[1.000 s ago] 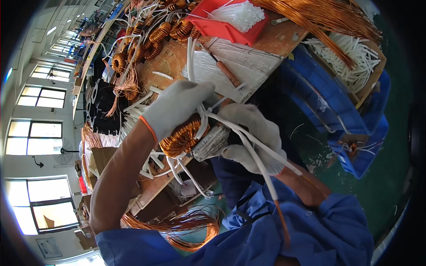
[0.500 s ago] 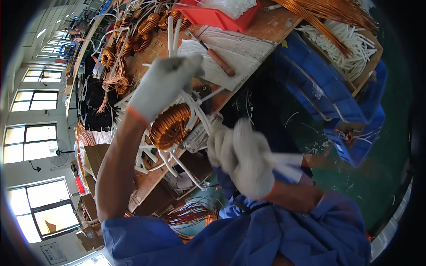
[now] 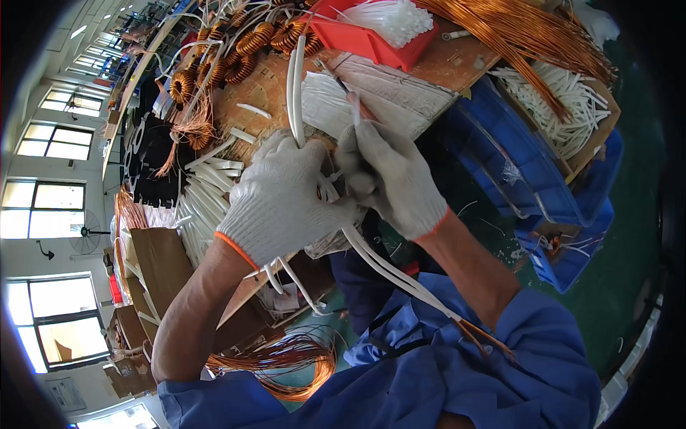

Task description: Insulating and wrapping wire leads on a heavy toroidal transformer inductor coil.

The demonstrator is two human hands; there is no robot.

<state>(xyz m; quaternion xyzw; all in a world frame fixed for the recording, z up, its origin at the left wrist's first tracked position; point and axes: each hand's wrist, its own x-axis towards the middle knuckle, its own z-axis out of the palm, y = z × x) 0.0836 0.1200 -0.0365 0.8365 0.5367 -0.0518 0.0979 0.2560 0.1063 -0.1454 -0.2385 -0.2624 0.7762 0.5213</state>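
Note:
My left hand [image 3: 282, 196], in a white knit glove with an orange cuff, is closed over a copper-wound ring coil, which it almost wholly hides. White-sleeved leads [image 3: 294, 93] stick up past its fingers. Other white-sleeved leads [image 3: 400, 275] run down right across my front, ending in bare copper tips. My right hand [image 3: 393, 171], gloved alike, is closed beside the left, pinching a thin whitish strip [image 3: 355, 107] that looks like a cable tie. Behind the strip lies a wooden-handled tool [image 3: 366, 112] on white paper sheets [image 3: 400, 93]; the right fingers do not visibly grip it.
A red bin [image 3: 364, 44] of white ties stands at the back. Several wound coils [image 3: 254, 39] lie far left, white tubes [image 3: 204, 204] nearer. Blue crates [image 3: 500, 154] and a box of short white tubes [image 3: 564, 107] are right. Copper wire [image 3: 307, 365] hangs below the bench.
My left hand has come down over the coil, covering it. The right hand has risen from the lower leads to beside the left. The lead ends have swung down across my front.

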